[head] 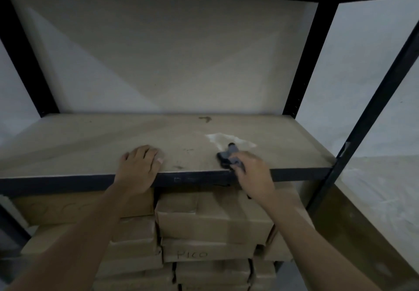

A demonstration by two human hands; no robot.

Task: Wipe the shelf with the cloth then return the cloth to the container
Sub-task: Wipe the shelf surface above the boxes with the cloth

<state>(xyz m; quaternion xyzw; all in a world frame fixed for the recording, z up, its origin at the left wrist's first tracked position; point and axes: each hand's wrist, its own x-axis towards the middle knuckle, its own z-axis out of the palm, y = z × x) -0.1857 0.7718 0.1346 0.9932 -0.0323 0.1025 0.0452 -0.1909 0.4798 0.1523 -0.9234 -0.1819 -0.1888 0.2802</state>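
Note:
The brown shelf board spans the middle of the view, edged by a black metal front rail. My right hand grips a dark grey cloth, bunched and pressed on the board near the front edge, right of centre. A pale smear lies on the board just behind the cloth. My left hand rests flat on the board's front edge, fingers spread, holding nothing. No container is in view.
Black uprights frame the shelf at both sides, with a white wall behind. Stacked cardboard boxes fill the level below. A small dark mark sits near the board's back edge.

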